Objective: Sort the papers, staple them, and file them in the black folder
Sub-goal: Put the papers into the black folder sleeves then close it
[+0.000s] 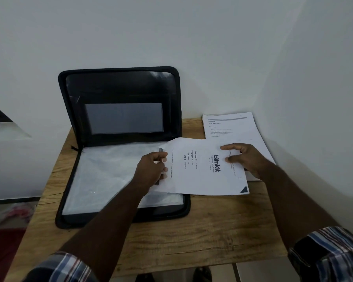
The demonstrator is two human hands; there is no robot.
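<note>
While two hands [151, 167] [245, 157] pinch one blinkit sheet [202, 169], one black folder [120, 139] lies open.

- Black folder [118, 110] open on wooden table [192, 231], lid propped against wall.
- Left hand [151, 169] pinching "blinkit" sheet's [202, 176] edge; right hand [247, 159] on far edge.
- Second paper stack [232, 127] behind, near corner.
</note>
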